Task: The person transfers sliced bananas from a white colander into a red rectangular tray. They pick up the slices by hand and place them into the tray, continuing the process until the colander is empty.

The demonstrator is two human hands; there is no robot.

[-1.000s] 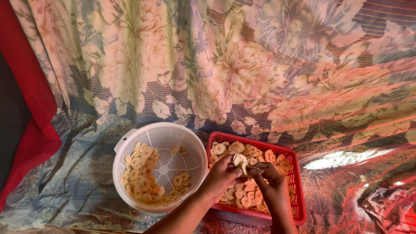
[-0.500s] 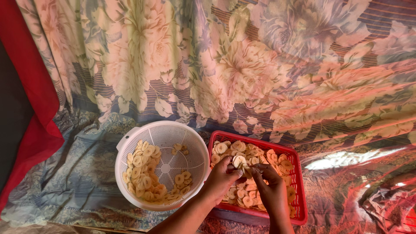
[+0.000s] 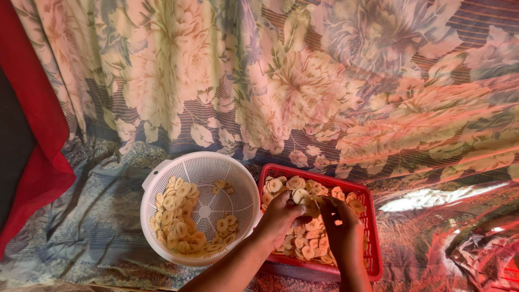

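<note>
Both hands over the red tray point(image 3: 373, 227), a rectangular slotted plastic basket full of pale round sliced chips point(image 3: 303, 246). Left hand point(image 3: 281, 213) comes in from lower centre, fingers curled and pinched on one chip slice point(image 3: 300, 196) held just above the pile at the tray's upper middle. Right hand point(image 3: 341, 230) beside it, fingertips meeting the left hand's at the same slice; its fingers are bent in and it looks to be gripping that slice too, but exactly what it pinches is hard to tell. Hands touching at the fingertips. White round colander point(image 3: 238, 184) sits just left of the tray, rim touching or nearly touching the tray edge, handle tab at upper left; more chip slices point(image 3: 175, 216) lie inside it, mostly heaped along the left and bottom wall, centre mesh partly bare. Everything rests on a floral cloth point(image 3: 97, 227) spread over the surface, draped up behind as a flowered backdrop point(image 3: 303, 81). Red fabric point(image 3: 38, 157) hangs at far left. Shiny crinkled plastic sheet point(image 3: 476, 243) at right, with glare.
</note>
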